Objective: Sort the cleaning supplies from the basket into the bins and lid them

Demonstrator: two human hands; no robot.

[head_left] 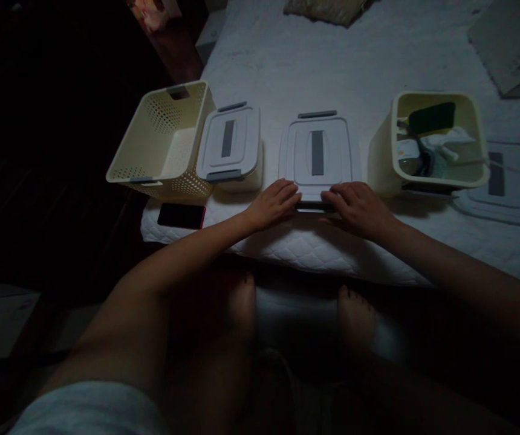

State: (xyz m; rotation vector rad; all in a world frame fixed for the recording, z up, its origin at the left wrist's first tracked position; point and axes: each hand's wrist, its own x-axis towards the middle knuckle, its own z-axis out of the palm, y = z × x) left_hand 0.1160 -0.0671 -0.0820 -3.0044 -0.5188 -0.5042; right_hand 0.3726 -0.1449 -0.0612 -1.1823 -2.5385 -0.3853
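Note:
A storage box with a light grey lid [303, 145] stands on the bed straight in front of me. My left hand [274, 204] has its fingers curled over the lid's near left corner. At the near right corner, my right hand [355, 206] grips the same edge, its thumb lower than the fingers. Between the two hands a dark strip shows at the box's front; whether it is a latch or a gap, I cannot tell. A grey latch [317, 114] sticks out at the lid's far side. The box's walls are mostly hidden.
Left of it are a smaller lidded box [230, 142], a cream perforated basket [169, 142] and a phone [181, 215]. On the right, an open cream bin [382, 151] holds a green-black sponge and other items, beside a loose lid [516, 184]. A white carton [511, 45] sits farther back.

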